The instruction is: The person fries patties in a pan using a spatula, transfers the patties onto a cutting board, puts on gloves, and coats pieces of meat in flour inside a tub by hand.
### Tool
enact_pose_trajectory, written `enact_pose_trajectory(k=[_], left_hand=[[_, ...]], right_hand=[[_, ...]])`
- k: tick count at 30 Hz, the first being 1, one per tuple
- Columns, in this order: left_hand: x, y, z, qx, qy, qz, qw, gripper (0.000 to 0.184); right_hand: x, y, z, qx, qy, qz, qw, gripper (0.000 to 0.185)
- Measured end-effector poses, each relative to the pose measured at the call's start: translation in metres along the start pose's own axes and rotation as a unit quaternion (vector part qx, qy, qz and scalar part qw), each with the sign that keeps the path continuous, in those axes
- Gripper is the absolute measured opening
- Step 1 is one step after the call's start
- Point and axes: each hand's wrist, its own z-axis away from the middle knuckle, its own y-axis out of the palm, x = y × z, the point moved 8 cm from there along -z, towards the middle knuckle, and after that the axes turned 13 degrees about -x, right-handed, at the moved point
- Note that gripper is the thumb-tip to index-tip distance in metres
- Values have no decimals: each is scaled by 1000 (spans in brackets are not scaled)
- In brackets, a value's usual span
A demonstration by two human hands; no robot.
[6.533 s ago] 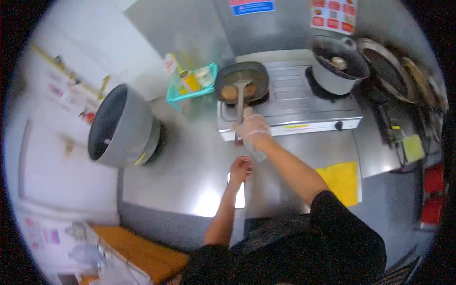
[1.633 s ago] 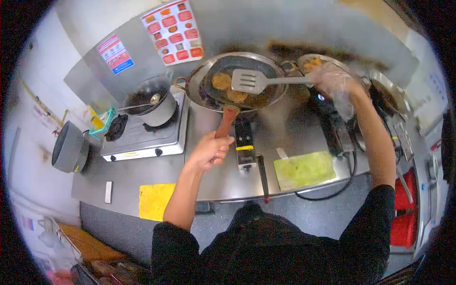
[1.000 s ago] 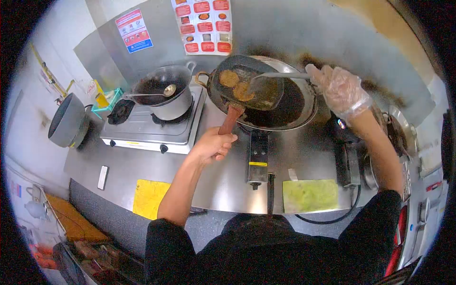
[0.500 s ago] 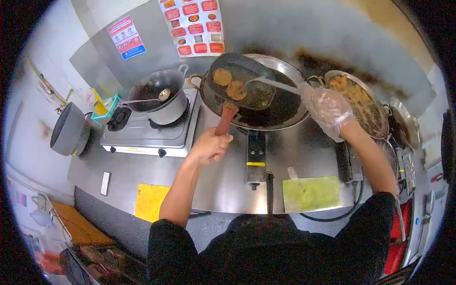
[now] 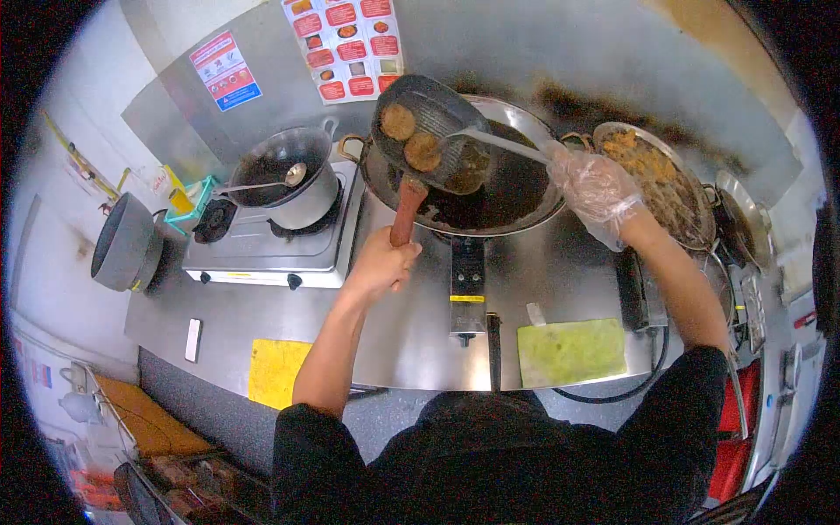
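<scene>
My left hand (image 5: 381,264) is wrapped round the red-brown handle of a dark ridged pan (image 5: 437,96), which is tilted over the left part of a wide wok (image 5: 525,188) of dark liquid. Two round brown patties (image 5: 398,122) lie in the pan near its left side. My right hand (image 5: 597,194), in a clear plastic glove, grips a grey spatula (image 5: 507,144). The spatula's head reaches into the pan, just right of the patties, and is partly hard to make out.
A grey pot (image 5: 306,197) with a ladle stands on the white-fronted stove (image 5: 254,249). Right of the wok is a pan of fried food (image 5: 652,175). Yellow (image 5: 276,372) and green (image 5: 573,352) cloths and a phone (image 5: 193,339) lie on the counter. A tall grey pot (image 5: 127,245) stands far left.
The pan has come off the left stove and over the wok. Most recently it has tilted more, its left side rising, while the patties stay in it and both hands keep their holds.
</scene>
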Motion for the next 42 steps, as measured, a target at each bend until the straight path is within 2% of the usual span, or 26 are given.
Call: enact_pose_trajectory(k=[6,10,12,22,25,26,28,30,33,36,40,42], left_hand=[[-4,-6,-1,2,10,-11,1000,14],[-3,-11,-3,-30,25,-53,998,15],[-6,-13,-2,-36,22,-71,997,15],[-12,-14,4,-22,15,-81,996,15],[-15,-13,6,-17,20,-74,997,17],[-16,-13,6,-17,21,-78,997,17],[-18,-14,6,-16,23,-82,996,17],[-20,-15,5,-23,36,-100,994,18],[-22,-17,4,-24,45,-131,990,17],[-26,-18,6,-28,39,-126,991,17],[-32,-18,9,-33,45,-135,989,17],[-34,-17,9,-29,43,-128,990,16]], right_hand=[[-8,6,-1,45,71,-4,997,33],[3,-7,-5,6,42,-27,999,28],[0,-5,-4,50,83,-22,995,35],[-6,2,0,58,90,-19,994,32],[-6,7,3,22,38,2,999,32],[1,0,3,-38,-24,-5,999,32],[10,-9,3,-99,-86,-14,991,33],[-6,2,2,10,55,-15,998,33],[-4,-5,2,47,85,-11,995,33],[-4,-4,3,-10,38,-36,999,33],[-7,-4,2,10,77,-45,996,35],[-7,-3,2,-6,39,-25,999,35]])
